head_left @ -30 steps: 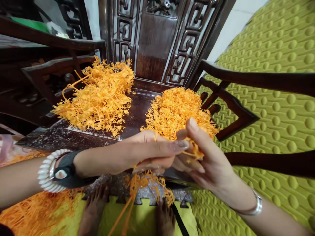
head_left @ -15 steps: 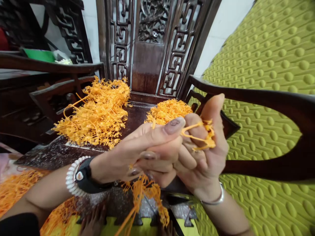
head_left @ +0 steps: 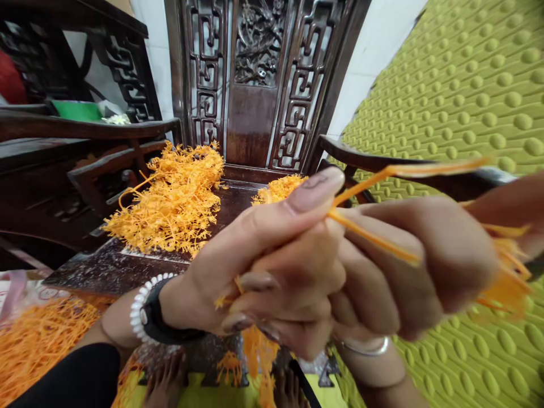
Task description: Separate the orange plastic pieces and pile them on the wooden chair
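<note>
Thin orange plastic strands (head_left: 374,239) stick out from the pinch of my left hand (head_left: 272,255), between thumb and forefinger. More orange pieces (head_left: 259,357) hang below its curled fingers. My right hand (head_left: 408,260) is against my left one, close to the camera and partly blurred, its fingers curled round an orange frilly piece (head_left: 505,277) at the right. A large heap of orange frilly pieces (head_left: 174,198) lies on the dark wooden seat (head_left: 236,207). Behind my left thumb is a smaller orange heap (head_left: 278,188), partly hidden.
The carved chair back (head_left: 253,124) stands ahead, with armrests on both sides. A green container (head_left: 76,110) is at the upper left. Loose orange strands (head_left: 46,345) lie at the lower left. Yellow-green textured matting (head_left: 467,113) fills the right.
My right hand has come closer to the camera and moved right, with its orange piece at the far right. Long strands now extend from my left pinch. The view has shifted slightly.
</note>
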Motion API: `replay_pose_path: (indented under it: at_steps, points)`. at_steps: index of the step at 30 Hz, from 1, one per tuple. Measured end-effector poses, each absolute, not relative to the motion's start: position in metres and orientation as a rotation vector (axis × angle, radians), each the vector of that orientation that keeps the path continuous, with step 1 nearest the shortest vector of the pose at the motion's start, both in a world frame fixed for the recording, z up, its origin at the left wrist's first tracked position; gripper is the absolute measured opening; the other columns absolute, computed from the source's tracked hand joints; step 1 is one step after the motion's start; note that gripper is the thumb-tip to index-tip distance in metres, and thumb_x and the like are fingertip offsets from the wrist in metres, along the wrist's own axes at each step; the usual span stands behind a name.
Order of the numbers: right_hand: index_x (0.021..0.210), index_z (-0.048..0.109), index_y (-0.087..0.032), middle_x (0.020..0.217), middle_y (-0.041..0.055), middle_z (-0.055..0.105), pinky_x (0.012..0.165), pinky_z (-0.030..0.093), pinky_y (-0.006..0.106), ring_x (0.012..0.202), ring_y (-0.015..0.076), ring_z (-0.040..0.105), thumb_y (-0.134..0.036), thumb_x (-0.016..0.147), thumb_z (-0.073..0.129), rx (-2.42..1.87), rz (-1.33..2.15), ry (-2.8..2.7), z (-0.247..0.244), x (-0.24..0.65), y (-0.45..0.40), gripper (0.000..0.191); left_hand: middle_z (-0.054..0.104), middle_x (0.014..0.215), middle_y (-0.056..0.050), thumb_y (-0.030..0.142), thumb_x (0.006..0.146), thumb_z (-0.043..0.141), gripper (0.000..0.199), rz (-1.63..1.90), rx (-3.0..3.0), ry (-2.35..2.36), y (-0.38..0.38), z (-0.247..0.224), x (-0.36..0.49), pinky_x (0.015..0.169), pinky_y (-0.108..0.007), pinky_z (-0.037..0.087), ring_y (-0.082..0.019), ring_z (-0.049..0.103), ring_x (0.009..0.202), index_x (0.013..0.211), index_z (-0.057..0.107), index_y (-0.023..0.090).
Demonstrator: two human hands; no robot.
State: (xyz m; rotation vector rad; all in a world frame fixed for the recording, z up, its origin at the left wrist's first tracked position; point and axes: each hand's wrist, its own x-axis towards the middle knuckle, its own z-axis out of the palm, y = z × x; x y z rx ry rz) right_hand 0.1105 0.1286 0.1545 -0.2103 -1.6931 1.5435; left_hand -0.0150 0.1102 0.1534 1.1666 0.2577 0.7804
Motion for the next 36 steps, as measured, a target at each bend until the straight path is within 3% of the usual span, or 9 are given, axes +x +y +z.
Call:
replay_pose_path:
  at_steps: [6, 14, 16, 19, 23, 28, 32, 34, 36]
  points:
    - [0.064, 0.048, -0.020, 0.053, -0.0080, 0.046, 0.032, 0.030, 0.008, 0.030, -0.0003, 0.033, -0.042, 0.095, 0.045, -0.257, 1.623, -1.286, 0.147, 0.128, 0.120, 0.038, 0.045, 0.052, 0.004, 0.035, 0.095, 0.040, 0.036, 1.048, 1.290, 0.424, 0.098, 0.135, -0.018, 0.053, -0.024, 0.033, -0.010, 0.037, 0.049, 0.063, 0.044, 0.020]
    - [0.078, 0.051, -0.018, 0.060, -0.0074, 0.036, 0.038, 0.021, 0.016, 0.042, 0.0030, 0.023, -0.041, 0.092, 0.052, -0.658, 1.512, -1.414, 0.134, 0.141, 0.159, 0.027, 0.053, 0.096, -0.002, 0.030, 0.091, 0.045, 0.010, 1.079, 1.534, 0.625, 0.109, 0.095, -0.030, 0.070, -0.028, 0.040, -0.014, 0.044, 0.071, 0.085, 0.045, 0.022]
    - [0.071, 0.050, -0.018, 0.057, -0.0063, 0.035, 0.042, 0.024, 0.020, 0.043, 0.0051, 0.024, -0.048, 0.091, 0.051, -0.851, 1.142, -1.650, 0.136, 0.148, 0.185, 0.036, 0.053, 0.101, -0.002, 0.022, 0.090, 0.047, 0.002, 1.061, 1.604, 0.674, 0.111, 0.093, -0.032, 0.076, -0.027, 0.040, -0.015, 0.046, 0.081, 0.088, 0.046, 0.022]
    - [0.059, 0.049, -0.017, 0.056, 0.0012, 0.045, 0.056, 0.031, 0.027, 0.053, 0.0117, 0.041, -0.044, 0.092, 0.049, -1.309, 0.108, -1.948, 0.139, 0.157, 0.223, 0.043, 0.056, 0.101, -0.002, 0.020, 0.092, 0.047, 0.004, 1.046, 1.615, 0.669, 0.114, 0.094, -0.034, 0.086, -0.027, 0.039, -0.016, 0.050, 0.096, 0.089, 0.048, 0.022]
    - [0.077, 0.065, -0.010, 0.080, 0.0189, 0.064, 0.070, 0.038, 0.037, 0.084, 0.0292, 0.057, -0.042, 0.094, 0.042, -1.861, -0.590, -2.004, 0.129, 0.159, 0.251, 0.042, 0.059, 0.101, -0.001, 0.023, 0.092, 0.051, 0.005, 0.974, 1.565, 0.738, 0.112, 0.099, -0.032, 0.088, -0.025, 0.041, -0.014, 0.054, 0.099, 0.096, 0.054, 0.021]
    - [0.107, 0.064, -0.001, 0.119, 0.0273, 0.056, 0.090, 0.038, 0.053, 0.119, 0.0399, 0.043, -0.039, 0.085, 0.060, -2.120, -0.597, -2.130, 0.114, 0.161, 0.262, 0.044, 0.065, 0.109, 0.002, 0.024, 0.090, 0.059, 0.011, 0.968, 1.565, 0.733, 0.107, 0.100, -0.033, 0.090, -0.021, 0.043, -0.011, 0.059, 0.103, 0.101, 0.060, 0.024]
    - [0.110, 0.063, -0.008, 0.133, 0.0224, 0.051, 0.099, 0.032, 0.055, 0.122, 0.0378, 0.043, -0.032, 0.083, 0.063, -1.661, -0.599, -2.080, 0.115, 0.163, 0.251, 0.037, 0.070, 0.112, 0.005, 0.025, 0.088, 0.063, 0.015, 1.049, 1.493, 0.688, 0.109, 0.096, -0.036, 0.091, -0.018, 0.045, -0.010, 0.062, 0.107, 0.103, 0.064, 0.028]
    - [0.096, 0.066, -0.014, 0.120, 0.0144, 0.061, 0.096, 0.037, 0.045, 0.111, 0.0283, 0.053, -0.033, 0.089, 0.056, -1.231, -0.412, -2.029, 0.118, 0.159, 0.233, 0.023, 0.071, 0.112, 0.005, 0.026, 0.089, 0.063, 0.016, 1.088, 1.458, 0.673, 0.110, 0.096, -0.037, 0.090, -0.016, 0.047, -0.010, 0.063, 0.108, 0.104, 0.066, 0.029]
    - [0.078, 0.064, -0.017, 0.088, 0.0071, 0.068, 0.084, 0.044, 0.036, 0.085, 0.0191, 0.061, -0.041, 0.096, 0.043, -0.921, -0.015, -1.993, 0.117, 0.152, 0.207, 0.037, 0.072, 0.111, 0.007, 0.026, 0.089, 0.063, 0.015, 1.149, 1.462, 0.672, 0.112, 0.095, -0.039, 0.090, -0.014, 0.047, -0.008, 0.063, 0.107, 0.102, 0.069, 0.031]
